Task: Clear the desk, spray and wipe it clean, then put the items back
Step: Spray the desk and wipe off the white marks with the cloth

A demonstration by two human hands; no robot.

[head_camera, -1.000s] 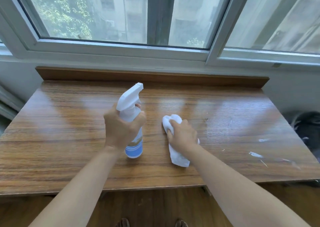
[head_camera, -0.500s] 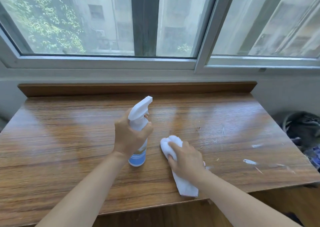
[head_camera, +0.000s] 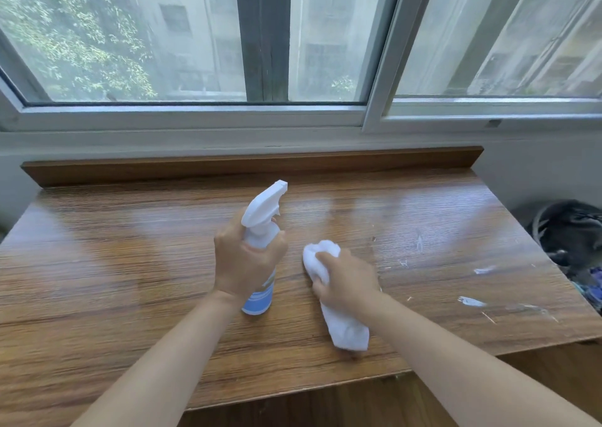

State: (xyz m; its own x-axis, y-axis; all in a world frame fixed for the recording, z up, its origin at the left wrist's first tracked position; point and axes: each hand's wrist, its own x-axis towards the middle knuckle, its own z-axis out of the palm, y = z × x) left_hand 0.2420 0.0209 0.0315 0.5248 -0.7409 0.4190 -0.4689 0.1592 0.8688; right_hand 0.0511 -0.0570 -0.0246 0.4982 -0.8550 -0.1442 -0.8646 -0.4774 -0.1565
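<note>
A wooden desk (head_camera: pixel 114 263) stands under a window. My left hand (head_camera: pixel 242 263) grips a white spray bottle (head_camera: pixel 262 218) with a blue-striped base; the bottle stands upright near the desk's middle, its nozzle pointing up and to the right. Just to its right, my right hand (head_camera: pixel 345 278) holds a crumpled white cloth (head_camera: pixel 345 325) against the desk top. One end of the cloth sticks out past my fingers, the other trails toward the front edge.
White smears and flecks (head_camera: pixel 472 301) mark the desk's right side. A raised wooden lip (head_camera: pixel 247 162) runs along the back below the window sill (head_camera: pixel 195 139). A dark bag (head_camera: pixel 570 231) lies on the floor right of the desk.
The view has tilted up and shifted, showing more window. My right hand has drawn the cloth back toward the front edge. The bottle stays upright in my left hand.
</note>
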